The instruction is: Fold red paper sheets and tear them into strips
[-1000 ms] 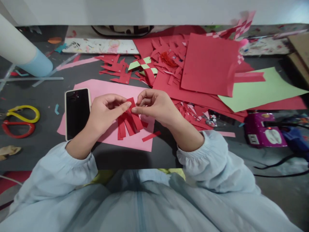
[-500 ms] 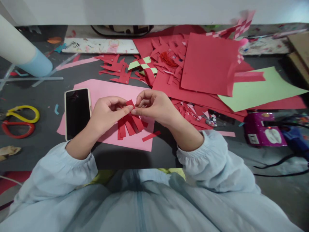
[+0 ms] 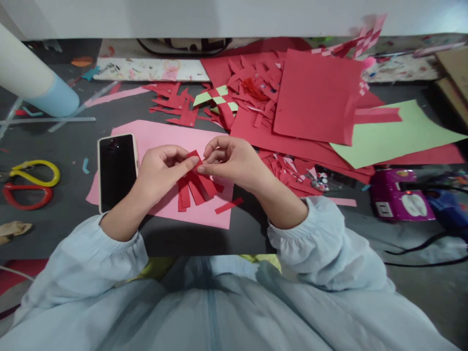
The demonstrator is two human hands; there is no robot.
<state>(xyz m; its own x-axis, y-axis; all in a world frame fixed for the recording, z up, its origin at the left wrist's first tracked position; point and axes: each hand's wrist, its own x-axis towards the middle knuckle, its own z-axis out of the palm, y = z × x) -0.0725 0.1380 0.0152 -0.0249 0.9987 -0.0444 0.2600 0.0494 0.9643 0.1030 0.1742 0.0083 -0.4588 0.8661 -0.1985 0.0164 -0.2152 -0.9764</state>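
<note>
Red paper strips (image 3: 197, 189), joined at the top and fanned out below, hang over a pink sheet (image 3: 153, 131). My left hand (image 3: 163, 168) pinches their top end between thumb and fingers. Close to its right, my right hand (image 3: 232, 161) has thumb and index finger near each other at the strips' upper right edge; whatever lies between those fingertips is too small to make out. A loose red strip (image 3: 229, 205) lies at the right edge of the pink sheet.
A phone (image 3: 117, 170) lies left of my left hand, with scissors (image 3: 34, 173) farther left. A bottle (image 3: 54, 92) stands at the upper left. Red sheets (image 3: 316, 97), cut scraps and a green sheet (image 3: 395, 136) cover the back right, near a purple device (image 3: 400, 195).
Both hands have shifted very slightly left. The top of the red strips tilts a little differently, and my left thumb has moved slightly up and left.
</note>
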